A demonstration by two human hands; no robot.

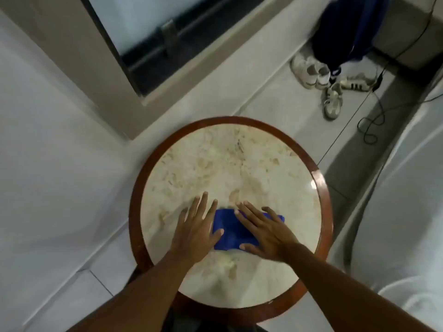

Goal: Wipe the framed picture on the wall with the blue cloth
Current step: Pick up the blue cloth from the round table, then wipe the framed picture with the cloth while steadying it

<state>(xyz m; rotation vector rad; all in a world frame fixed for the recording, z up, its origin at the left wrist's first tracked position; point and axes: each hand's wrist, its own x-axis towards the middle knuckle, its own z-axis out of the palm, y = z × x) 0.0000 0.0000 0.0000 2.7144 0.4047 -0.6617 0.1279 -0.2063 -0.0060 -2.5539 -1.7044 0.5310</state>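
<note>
A folded blue cloth (pixel 231 230) lies flat on a round marble-topped table (pixel 230 125) with a dark wooden rim. My left hand (pixel 197 232) lies flat with fingers spread at the cloth's left edge, its thumb over the cloth. My right hand (pixel 265 232) rests flat on the cloth's right half, fingers apart and pointing up-left. Neither hand grips the cloth. No framed picture shows in this view.
A dark-framed glass door (pixel 167 39) stands at the top left. Several sneakers (pixel 321 77) and a dark blue bag (pixel 347 29) sit on the tiled floor at the upper right. Black cables (pixel 374 116) trail there. White bedding (pixel 407 200) fills the right side.
</note>
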